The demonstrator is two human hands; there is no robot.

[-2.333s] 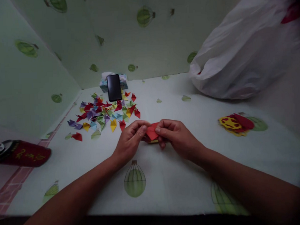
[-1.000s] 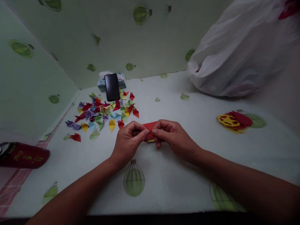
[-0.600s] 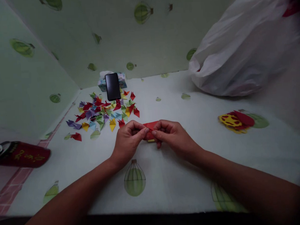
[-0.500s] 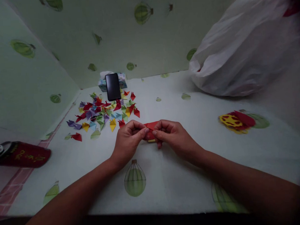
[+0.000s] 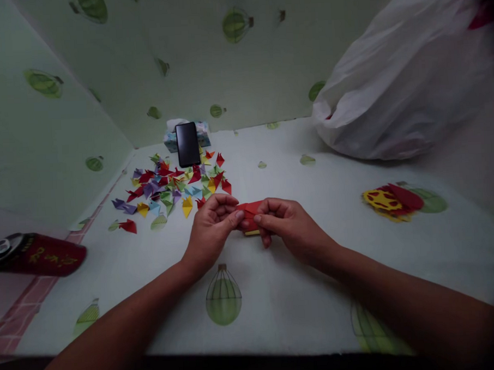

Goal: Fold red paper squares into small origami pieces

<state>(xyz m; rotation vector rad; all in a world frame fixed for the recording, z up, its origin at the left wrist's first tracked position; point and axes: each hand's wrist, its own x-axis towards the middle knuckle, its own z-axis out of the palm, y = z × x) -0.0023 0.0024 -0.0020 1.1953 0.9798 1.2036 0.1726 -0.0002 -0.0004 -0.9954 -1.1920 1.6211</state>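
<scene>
Between my two hands is a small piece of folded red paper (image 5: 252,207), held just above the middle of the table. My left hand (image 5: 218,223) pinches its left side with thumb and forefinger. On the right side, my right hand (image 5: 285,221) grips it the same way, fingers curled. Under the red paper a yellow edge (image 5: 252,233) shows; what it belongs to is mostly hidden by the fingers. Just beyond my left hand lies a spread of many-coloured folded paper cranes (image 5: 165,183).
A black phone (image 5: 187,144) leans on a tissue box (image 5: 204,133) at the back. Far left is a red can (image 5: 45,254). A white plastic bag (image 5: 382,102) fills the back right, with yellow and red paper cutouts (image 5: 387,200) in front of it.
My fingers have shifted slightly on the red paper, and more of its top now shows between them. The whole view has moved a little; the other things stay in place.
</scene>
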